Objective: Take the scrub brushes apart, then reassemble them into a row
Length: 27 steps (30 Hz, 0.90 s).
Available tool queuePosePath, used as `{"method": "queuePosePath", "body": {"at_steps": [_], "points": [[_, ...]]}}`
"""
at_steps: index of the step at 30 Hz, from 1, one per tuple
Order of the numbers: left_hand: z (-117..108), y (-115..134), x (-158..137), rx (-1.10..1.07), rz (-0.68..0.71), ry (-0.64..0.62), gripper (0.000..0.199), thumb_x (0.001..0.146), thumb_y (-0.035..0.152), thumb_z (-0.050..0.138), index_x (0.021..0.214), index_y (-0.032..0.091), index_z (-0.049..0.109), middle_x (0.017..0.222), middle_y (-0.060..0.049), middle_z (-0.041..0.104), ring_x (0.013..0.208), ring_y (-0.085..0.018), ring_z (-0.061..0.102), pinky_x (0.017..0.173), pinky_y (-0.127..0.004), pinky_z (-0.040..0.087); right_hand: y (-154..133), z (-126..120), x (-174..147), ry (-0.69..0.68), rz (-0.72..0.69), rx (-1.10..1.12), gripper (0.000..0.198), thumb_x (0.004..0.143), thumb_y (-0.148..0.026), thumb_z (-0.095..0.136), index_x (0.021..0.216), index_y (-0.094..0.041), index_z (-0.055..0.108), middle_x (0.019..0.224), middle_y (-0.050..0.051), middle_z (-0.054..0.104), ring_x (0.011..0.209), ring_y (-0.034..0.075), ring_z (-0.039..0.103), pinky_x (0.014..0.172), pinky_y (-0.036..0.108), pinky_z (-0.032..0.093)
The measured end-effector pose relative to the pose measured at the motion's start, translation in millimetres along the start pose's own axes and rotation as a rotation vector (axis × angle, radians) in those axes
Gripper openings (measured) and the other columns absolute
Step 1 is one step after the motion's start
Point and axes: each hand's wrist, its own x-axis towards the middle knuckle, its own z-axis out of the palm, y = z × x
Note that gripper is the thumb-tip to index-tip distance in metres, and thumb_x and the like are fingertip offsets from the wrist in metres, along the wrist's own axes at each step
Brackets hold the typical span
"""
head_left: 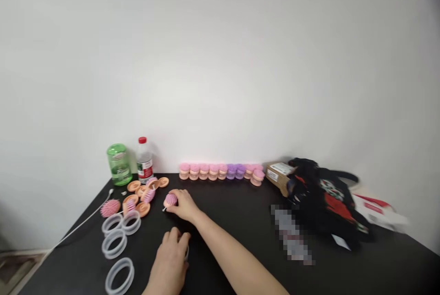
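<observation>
My right hand [184, 205] reaches forward over the black table, its thumb and fingers closed on a pink bristled brush head [171, 200]. A small white stem points out from the head toward the lower left. Nearer to me, my left hand [171, 257] is curled around a clear plastic ring [187, 253], and only a sliver of its rim shows past the fingers. To the left lie several more clear rings [114, 243]. Behind them are loose peach discs [142, 209] and pink bristled heads [110, 208], some heaped on each other.
Along the wall stands a row of small round brushes [213, 172], pink or purple on peach bases. A green jar [119, 166] and a red-capped bottle [145, 164] stand back left. A cardboard box [277, 176] and a black bag [326, 201] lie right. A white cable [84, 219] crosses the left edge.
</observation>
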Motion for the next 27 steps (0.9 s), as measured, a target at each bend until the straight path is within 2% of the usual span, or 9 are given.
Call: {"method": "queuePosePath", "body": {"at_steps": [2,7,10,13,16,18,21,24,27], "points": [[1,-2,3,-0.105,-0.003,0.033,0.063,0.065,-0.006,0.059,0.125,0.015,0.057,0.113,-0.012,0.063,0.105,-0.029,0.061,0.092,-0.042,0.048,3,-9,-10,0.037,0.03,0.014,0.047,0.06,-0.019,0.085,0.102,-0.026,0.068,0.1,0.0,0.071,0.097,0.024,0.066,0.093,0.04,0.049],[-1,-2,7,-0.437,-0.051,0.052,0.035,0.07,0.011,0.066,0.102,0.019,0.057,0.104,-0.007,0.067,0.102,-0.027,0.064,0.091,-0.04,0.049,13,-48,-61,0.171,0.122,0.119,0.054,0.058,-0.02,0.086,0.106,-0.023,0.062,0.101,0.002,0.069,0.094,0.024,0.067,0.087,0.04,0.052],[0,-1,7,-0.574,0.007,0.093,0.035,0.072,0.016,0.066,0.106,0.022,0.06,0.107,-0.006,0.067,0.103,-0.027,0.064,0.093,-0.042,0.049,11,-71,-100,0.212,0.126,0.227,0.054,0.065,-0.024,0.082,0.113,-0.024,0.056,0.105,0.003,0.068,0.093,0.021,0.069,0.081,0.035,0.056],[5,5,6,-0.654,0.049,0.096,0.041,0.072,0.02,0.067,0.112,0.023,0.062,0.11,-0.007,0.068,0.104,-0.028,0.064,0.094,-0.045,0.05,2,-86,-138,0.23,0.094,0.306,0.053,0.067,-0.021,0.078,0.114,-0.025,0.054,0.11,0.004,0.066,0.098,0.021,0.068,0.083,0.033,0.056],[8,14,3,-0.75,0.013,0.084,0.045,0.07,0.021,0.072,0.114,0.022,0.059,0.107,-0.006,0.07,0.101,-0.026,0.066,0.092,-0.042,0.052,-6,-91,-165,0.225,0.043,0.369,0.052,0.066,-0.02,0.077,0.114,-0.025,0.055,0.108,0.004,0.064,0.099,0.022,0.067,0.087,0.035,0.055],[8,20,0,-0.774,0.008,0.074,0.038,0.071,0.022,0.074,0.105,0.021,0.06,0.1,-0.004,0.07,0.093,-0.024,0.067,0.085,-0.037,0.053,-9,-91,-174,0.216,-0.003,0.384,0.048,0.07,-0.021,0.074,0.114,-0.026,0.055,0.108,0.004,0.062,0.098,0.022,0.066,0.087,0.035,0.055],[5,24,-3,-0.761,0.046,0.078,0.03,0.072,0.026,0.077,0.098,0.02,0.062,0.094,-0.002,0.069,0.085,-0.021,0.065,0.078,-0.033,0.052,-12,-87,-179,0.172,-0.055,0.31,0.043,0.074,-0.019,0.071,0.114,-0.026,0.056,0.111,0.005,0.06,0.101,0.022,0.064,0.087,0.035,0.055],[1,24,-5,-0.748,0.036,0.1,0.032,0.073,0.031,0.079,0.099,0.021,0.063,0.095,-0.003,0.068,0.085,-0.021,0.063,0.077,-0.032,0.051,-13,-83,-180,0.14,-0.076,0.217,0.043,0.073,-0.017,0.073,0.112,-0.026,0.057,0.112,0.006,0.061,0.103,0.024,0.063,0.088,0.035,0.055],[0,24,-5,-0.807,0.026,0.098,0.038,0.071,0.037,0.082,0.101,0.021,0.065,0.097,-0.003,0.067,0.086,-0.021,0.062,0.078,-0.031,0.05,-11,-81,-181,0.168,-0.07,0.185,0.044,0.073,-0.02,0.077,0.112,-0.027,0.058,0.114,0.006,0.062,0.106,0.026,0.063,0.092,0.039,0.054]]}}
